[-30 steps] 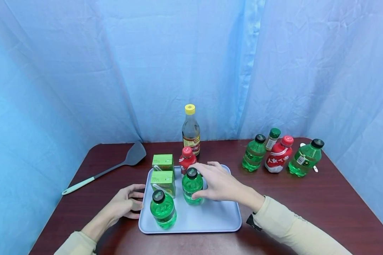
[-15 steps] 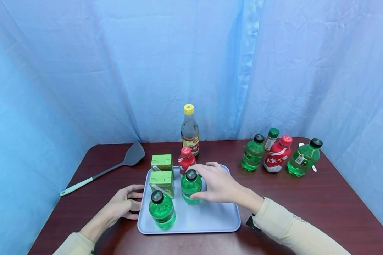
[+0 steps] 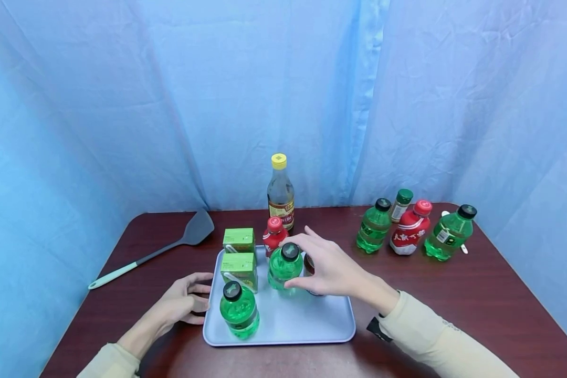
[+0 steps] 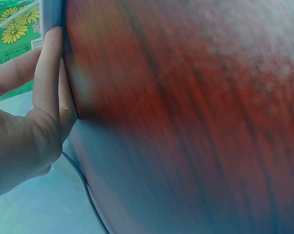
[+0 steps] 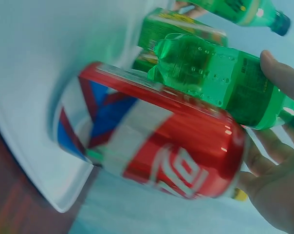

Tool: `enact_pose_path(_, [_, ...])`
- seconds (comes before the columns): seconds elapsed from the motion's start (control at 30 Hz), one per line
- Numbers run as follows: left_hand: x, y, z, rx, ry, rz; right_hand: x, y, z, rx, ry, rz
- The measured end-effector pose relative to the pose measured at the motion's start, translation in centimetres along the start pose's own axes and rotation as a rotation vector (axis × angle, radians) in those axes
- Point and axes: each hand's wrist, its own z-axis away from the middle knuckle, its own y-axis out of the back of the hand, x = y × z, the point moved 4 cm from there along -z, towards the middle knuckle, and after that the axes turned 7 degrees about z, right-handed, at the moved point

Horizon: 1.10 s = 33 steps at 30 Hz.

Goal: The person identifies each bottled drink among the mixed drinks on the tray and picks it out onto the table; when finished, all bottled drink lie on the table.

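My right hand [image 3: 333, 268] grips a green soda bottle [image 3: 279, 272] with a black cap, thumb on one side and fingers on the other. The bottle leans, its cap toward the right, over the light blue tray [image 3: 307, 323]. In the right wrist view its base [image 5: 169, 53] is close over the tray, beside a red soda can [image 5: 186, 151] that stands on it. In the head view my hand mostly hides that can. My left hand [image 3: 184, 302] rests with extended fingertips at the tray's left rim. Near it stands a second green bottle [image 3: 240, 312].
Two green drink cartons [image 3: 240, 268] and a red bottle [image 3: 273, 239] stand at the tray's left and back. Behind is a yellow-capped glass bottle [image 3: 281, 194]. A spatula [image 3: 170, 244] lies left. Green bottles [image 3: 374, 228], another red bottle [image 3: 410, 231] and a spice jar [image 3: 400, 205] stand right.
The green bottle in my right hand has risen slightly and tipped toward the right. The can behind that hand has come partly into sight. My left hand has stayed at the rim.
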Motion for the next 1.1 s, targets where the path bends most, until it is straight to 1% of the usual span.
enact_pose_path(0.2, [0.0, 0.0, 0.2, 0.001, -0.003, 0.006, -0.6, 2.0, 0.0, 0.072, 0.041, -0.067])
enact_pose_path(0.33, [-0.1, 0.0, 0.1, -0.005, -0.004, 0.011, -1.3, 3.5, 0.2, 0.128, 0.084, -0.114])
enact_pose_path(0.4, [-0.2, 0.0, 0.1, -0.008, -0.001, 0.013, -1.5, 4.1, 0.4, 0.143, 0.095, -0.154])
enact_pose_path(0.47, [-0.3, 0.0, 0.0, -0.009, 0.002, 0.014, -1.8, 4.7, 0.7, 0.151, 0.099, -0.217])
enact_pose_path(0.57, [-0.3, 0.0, -0.1, -0.010, 0.006, 0.017, -2.0, 5.6, 1.2, 0.154, 0.071, -0.332])
enact_pose_path(0.67, [-0.3, 0.0, -0.1, -0.016, 0.005, 0.017, -2.1, 6.7, 1.8, 0.167, 0.017, -0.408])
enact_pose_path(0.77, [-0.2, -0.1, -0.2, -0.020, 0.004, 0.017, -2.2, 7.9, 2.5, 0.195, -0.031, -0.432])
enact_pose_path(0.9, [-0.1, 0.0, -0.1, -0.015, -0.006, 0.008, -2.0, 9.3, 3.5, 0.242, -0.071, -0.433])
enact_pose_path(1.03, [0.0, 0.0, -0.1, -0.009, -0.013, 0.000, -0.4, 9.6, 5.3, 0.284, -0.116, -0.456])
enact_pose_path(1.1, [0.0, 0.0, -0.1, -0.009, -0.013, 0.000, 0.6, 9.7, 6.2, 0.299, -0.146, -0.448])
